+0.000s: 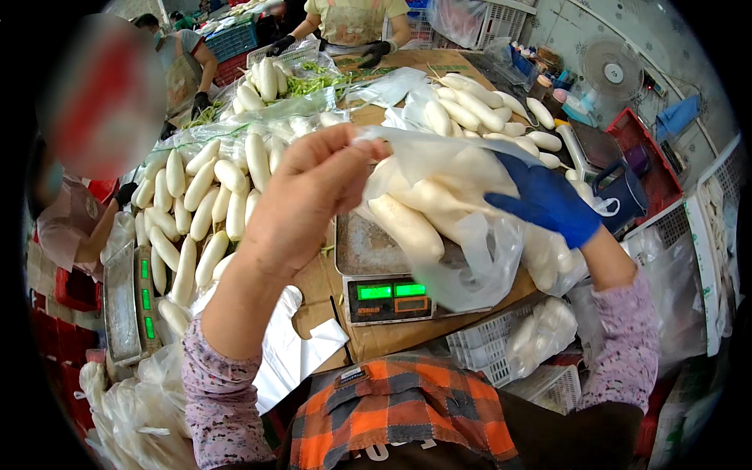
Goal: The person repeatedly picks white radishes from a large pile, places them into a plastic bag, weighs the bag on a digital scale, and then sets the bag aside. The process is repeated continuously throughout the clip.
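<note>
My bare left hand [325, 176] pinches the rim of a clear plastic bag [489, 258] and pulls it up and to the left. Inside the bag lie several white radishes [405, 225]. My right hand [548, 200], in a blue glove, rests against the bag's right side with its fingers spread. Bag and radishes sit on the metal pan of a digital scale [356, 251], whose green display [374, 292] is lit. The bag's plastic covers part of the pan's right side.
Loose radishes [200, 196] are heaped on the left, with another heap [470, 106] at the far right. A second scale [129, 313] stands at the left. White bags [301, 337] lie near the front edge. Co-workers stand across and at left. A red crate [646, 157] and a fan [612, 70] are at right.
</note>
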Available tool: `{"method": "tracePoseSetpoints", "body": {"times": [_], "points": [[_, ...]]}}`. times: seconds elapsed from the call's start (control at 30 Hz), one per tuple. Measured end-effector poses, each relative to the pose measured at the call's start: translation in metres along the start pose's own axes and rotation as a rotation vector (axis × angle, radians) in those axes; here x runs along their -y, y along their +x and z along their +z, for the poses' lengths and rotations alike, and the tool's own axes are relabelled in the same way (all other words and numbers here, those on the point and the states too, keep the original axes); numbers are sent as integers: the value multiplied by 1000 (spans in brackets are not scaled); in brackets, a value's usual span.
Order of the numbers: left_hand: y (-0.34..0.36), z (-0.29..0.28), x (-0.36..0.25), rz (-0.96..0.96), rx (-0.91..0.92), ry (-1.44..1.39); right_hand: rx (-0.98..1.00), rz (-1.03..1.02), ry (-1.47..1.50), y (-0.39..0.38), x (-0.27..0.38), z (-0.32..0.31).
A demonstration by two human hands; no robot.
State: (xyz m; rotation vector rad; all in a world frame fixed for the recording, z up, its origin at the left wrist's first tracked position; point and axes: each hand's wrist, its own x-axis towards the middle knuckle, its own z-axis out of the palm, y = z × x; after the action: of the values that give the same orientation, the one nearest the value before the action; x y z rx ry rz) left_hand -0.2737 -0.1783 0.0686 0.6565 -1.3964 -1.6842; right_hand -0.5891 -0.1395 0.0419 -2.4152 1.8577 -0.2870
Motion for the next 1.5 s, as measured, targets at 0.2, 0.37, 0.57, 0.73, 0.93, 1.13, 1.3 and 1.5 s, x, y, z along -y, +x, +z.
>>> {"method": "tracePoseSetpoints", "body": {"times": [0.2, 0.37, 0.57, 0.73, 0.93, 1.13, 1.3, 1.5], "points": [[15, -18, -6, 30, 1, -215, 489, -176, -387, -84, 33, -37], [11, -12, -24, 108, 30, -239, -38, -209, -461, -119, 15, -57], [-19, -17, -66, 317, 83, -385, -658, -240, -138, -82, 9, -127], [-49, -48, -100, 743, 188, -2, -833, -119, 303, -35, 76, -119], [-143, -102, -104, 825, -205, 943, -511, -457, 913, 42, 196, -38], [-198, -94, -58, 478, -464, 1041, -112, -667, 1224, 70, 319, 21], [-234, -115, 2, 302, -603, 660, 164, -755, 1301, 72, 382, 70], [-271, -136, 13, -162, -529, 573, -260, -728, 701, 126, 353, 149]]}}
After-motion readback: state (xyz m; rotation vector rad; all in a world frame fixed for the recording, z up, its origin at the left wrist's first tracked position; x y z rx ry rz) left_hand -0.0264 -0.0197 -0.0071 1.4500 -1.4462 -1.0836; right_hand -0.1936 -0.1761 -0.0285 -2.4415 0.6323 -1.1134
